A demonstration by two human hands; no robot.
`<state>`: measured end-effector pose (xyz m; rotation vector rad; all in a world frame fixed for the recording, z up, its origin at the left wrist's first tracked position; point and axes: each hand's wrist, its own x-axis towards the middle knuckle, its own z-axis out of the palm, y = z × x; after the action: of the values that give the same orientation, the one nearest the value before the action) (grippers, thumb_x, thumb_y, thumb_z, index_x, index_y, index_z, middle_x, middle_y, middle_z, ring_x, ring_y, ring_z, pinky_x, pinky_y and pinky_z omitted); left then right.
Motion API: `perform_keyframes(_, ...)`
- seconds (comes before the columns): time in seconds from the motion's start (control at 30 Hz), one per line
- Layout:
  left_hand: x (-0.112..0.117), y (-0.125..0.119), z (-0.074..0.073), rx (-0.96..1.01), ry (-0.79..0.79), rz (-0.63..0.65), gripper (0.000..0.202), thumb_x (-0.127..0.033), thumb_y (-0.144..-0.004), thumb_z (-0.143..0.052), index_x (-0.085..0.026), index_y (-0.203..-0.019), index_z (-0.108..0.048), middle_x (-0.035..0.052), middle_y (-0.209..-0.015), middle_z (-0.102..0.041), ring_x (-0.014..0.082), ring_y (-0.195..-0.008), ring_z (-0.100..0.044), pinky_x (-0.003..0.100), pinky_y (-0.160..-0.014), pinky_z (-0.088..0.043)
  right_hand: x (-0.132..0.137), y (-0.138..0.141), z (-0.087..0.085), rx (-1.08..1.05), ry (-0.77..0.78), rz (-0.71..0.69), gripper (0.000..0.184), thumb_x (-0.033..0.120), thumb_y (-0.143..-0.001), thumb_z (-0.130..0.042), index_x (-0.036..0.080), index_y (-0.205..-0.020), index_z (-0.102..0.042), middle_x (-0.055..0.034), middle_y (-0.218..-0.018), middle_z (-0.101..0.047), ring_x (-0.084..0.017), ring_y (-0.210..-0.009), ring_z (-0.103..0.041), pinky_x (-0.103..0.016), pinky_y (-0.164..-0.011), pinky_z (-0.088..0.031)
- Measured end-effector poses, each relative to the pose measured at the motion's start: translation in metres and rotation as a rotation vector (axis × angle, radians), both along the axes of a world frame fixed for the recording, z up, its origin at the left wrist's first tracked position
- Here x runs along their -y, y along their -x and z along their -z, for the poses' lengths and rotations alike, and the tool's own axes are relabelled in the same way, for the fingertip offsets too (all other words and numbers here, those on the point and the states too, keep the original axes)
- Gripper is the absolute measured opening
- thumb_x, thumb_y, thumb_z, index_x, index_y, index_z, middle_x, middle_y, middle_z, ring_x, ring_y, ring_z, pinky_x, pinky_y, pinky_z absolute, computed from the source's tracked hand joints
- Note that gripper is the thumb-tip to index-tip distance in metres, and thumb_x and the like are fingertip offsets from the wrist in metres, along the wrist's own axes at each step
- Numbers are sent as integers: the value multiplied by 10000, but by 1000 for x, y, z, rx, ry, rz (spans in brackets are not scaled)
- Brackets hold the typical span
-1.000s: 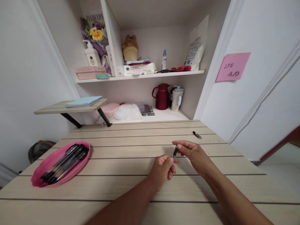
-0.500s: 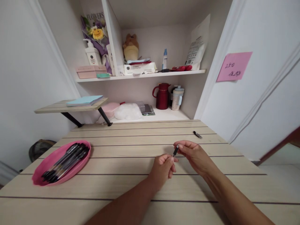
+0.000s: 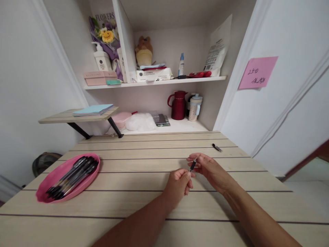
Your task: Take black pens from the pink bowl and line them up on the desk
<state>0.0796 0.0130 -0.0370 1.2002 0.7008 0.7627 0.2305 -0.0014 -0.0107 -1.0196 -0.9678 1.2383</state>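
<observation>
My left hand (image 3: pixel 178 185) is closed around the barrel of a gel pen (image 3: pixel 193 165), between thumb and fingers. The pen's black grip and metallic tip point up and away; its rear end is hidden in the hand. Beside the tip, my right hand (image 3: pixel 209 171) is open, its fingers stretched out behind the pen and holding nothing. Whether a finger touches the pen I cannot tell. Farther back on the right, a black pen cap with a silvery clip (image 3: pixel 217 148) lies on the table.
A pink oval tray (image 3: pixel 84 185) with several black pens (image 3: pixel 74 176) stands on the left of the slatted table (image 3: pixel 128 202). Behind it, a small raised shelf (image 3: pixel 59 117) bears blue paper. Along the back, a cabinet shelf holds a red jug (image 3: pixel 178 105) and a cup (image 3: pixel 195 108).
My right hand has loosened its pinch at the pen's tip, and its fingers have spread. My left hand keeps the pen in about the same place.
</observation>
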Motion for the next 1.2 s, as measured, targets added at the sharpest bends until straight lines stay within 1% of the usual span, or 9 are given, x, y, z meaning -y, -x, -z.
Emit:
perform_keyframes(0.07, 0, 0, -1, -5, 3, 2, 341, -450, -726, -522, -122, -800, -582, -38, -514, -493, 24, -341, -320, 184, -378, -195, 0, 0, 0, -27, 0, -6, 289, 417, -672, -669, 202, -865, -661, -62, -907, -645, -175, -808, -558, -307, -698, -439)
perform_keyframes(0.2, 1, 1, -1, -10, -10, 5, 344, -453, -728, -518, -121, -794, -584, -38, -513, -490, 24, -340, -321, 187, -379, -202, -1, 0, 1, 49, -7, 83, 204, 347, -613, -733, 178, -682, -642, -35, -786, -638, -143, -722, -545, -281, -684, -434)
perform_keyframes(0.37, 0, 0, 1, -6, -19, 2, 356, -461, -727, -517, -120, -799, -586, -36, -522, -495, 23, -340, -320, 187, -374, -197, -1, -2, 2, 8, -16, 5, 296, 435, -700, -634, 187, -861, -657, -78, -926, -632, -180, -812, -550, -306, -695, -448)
perform_keyframes(0.53, -1, 0, 2, -3, -32, 6, 348, -457, -725, -521, -121, -784, -588, -36, -511, -490, 26, -339, -324, 188, -376, -207, -2, -3, 5, 72, -12, 73, 210, 352, -624, -723, 172, -692, -640, -48, -799, -627, -154, -739, -538, -293, -699, -437)
perform_keyframes(0.7, -1, 0, 2, -3, -7, -2, 358, -466, -714, -531, -121, -791, -591, -33, -510, -496, 25, -339, -319, 189, -381, -201, -2, -4, 4, 10, -14, -11, 298, 439, -694, -640, 180, -839, -665, -76, -907, -629, -177, -799, -543, -307, -696, -442)
perform_keyframes(0.9, 0, -1, 1, -18, -6, -11, 371, -474, -712, -524, -120, -798, -594, -39, -507, -489, 27, -339, -319, 191, -374, -198, -4, -2, 9, 104, -23, 79, 213, 362, -650, -702, 166, -693, -630, -14, -666, -597, -115, -627, -505, -258, -635, -416)
perform_keyframes(1.03, -2, -1, 3, 0, 1, -22, 362, -459, -729, -512, -120, -828, -590, -44, -507, -482, 24, -333, -313, 190, -372, -188, -13, -11, 6, 229, -38, -8, 290, 461, -733, -583, 178, -778, -624, -43, -776, -632, -147, -695, -549, -286, -665, -433)
perform_keyframes(1.1, -4, -1, 5, 11, 18, -21, 354, -450, -734, -512, -121, -842, -586, -47, -504, -479, 23, -332, -311, 189, -374, -186, -26, -31, 4, 387, -29, 58, 357, 502, -782, -477, 191, -884, -620, -70, -874, -645, -189, -778, -576, -315, -676, -438)
perform_keyframes(1.2, -6, -1, 6, 9, 50, -23, 333, -434, -740, -513, -122, -835, -581, -47, -508, -483, 20, -332, -312, 188, -375, -176, -53, -74, 5, 948, 79, 475, 281, 434, -764, -496, 188, -797, -627, -96, -789, -650, -240, -758, -583, -342, -643, -403)
